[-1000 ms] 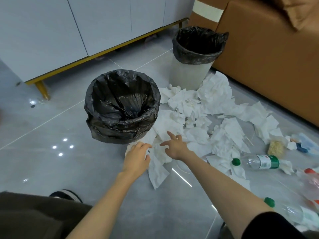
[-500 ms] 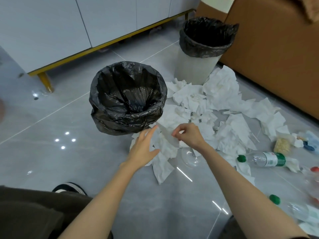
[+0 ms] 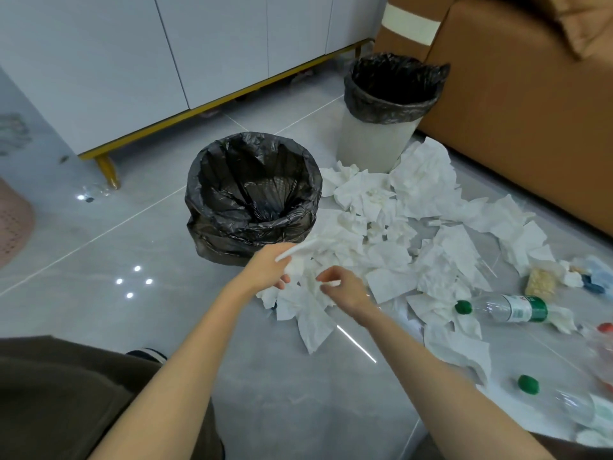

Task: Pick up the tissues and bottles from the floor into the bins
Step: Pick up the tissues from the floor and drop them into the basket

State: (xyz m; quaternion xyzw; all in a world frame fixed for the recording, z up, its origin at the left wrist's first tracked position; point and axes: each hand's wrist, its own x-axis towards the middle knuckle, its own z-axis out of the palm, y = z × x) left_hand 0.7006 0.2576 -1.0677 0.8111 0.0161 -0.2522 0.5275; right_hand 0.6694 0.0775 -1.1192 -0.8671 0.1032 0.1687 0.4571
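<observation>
- My left hand (image 3: 268, 268) has its fingers curled around one white tissue (image 3: 300, 249) — the sheet sticks out past my fingertips as a narrow strip, its long axis running up and to the right, toward the rim of the nearer bin.
- My right hand (image 3: 345, 288) sits just beside the left, thumb and forefinger pinched on a crumpled tissue edge (image 3: 330, 283) at the near side of the pile.
- The nearer bin (image 3: 215, 180), lined with a black bag, stands just beyond my left fingertips; I see nothing in it, so I judge the work barely begun.
- The farther bin (image 3: 374, 144) stands well beyond my right fingers; how full it is I cannot tell.
- The pile of tissues (image 3: 424, 207) spreads from under my fingers away to the right, all of it on the floor.
- A green-capped bottle (image 3: 507, 308) lies on its side right of my right hand — cap pointing back toward my fingers, long axis roughly left to right.
- Another bottle (image 3: 564, 398) lies nearer me on the right, blurred.
</observation>
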